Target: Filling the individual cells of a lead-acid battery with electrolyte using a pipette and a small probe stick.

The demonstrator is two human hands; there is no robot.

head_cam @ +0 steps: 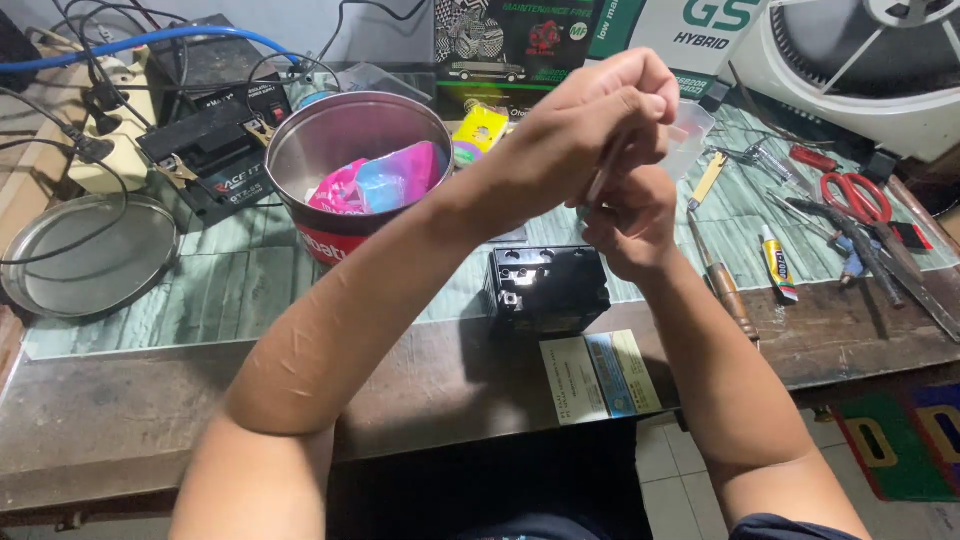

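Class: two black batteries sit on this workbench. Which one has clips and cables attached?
The rear-left battery, beside the metal tin. The one below the hands has bare terminals.

Repair workshop: worn bench [150, 400], scattered screwdrivers [722, 285], scissors [858, 198], batteries [546, 288].

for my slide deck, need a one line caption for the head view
Both hands, left hand above right hand, grip a thin white stick over a small black battery.

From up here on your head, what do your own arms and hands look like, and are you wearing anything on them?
Both are bare: the left hand and the right hand wear no gloves, rings or watch that I can see. The forearms are uncovered up to the elbows. Only a dark sleeve edge shows at the bottom, by the right upper arm.
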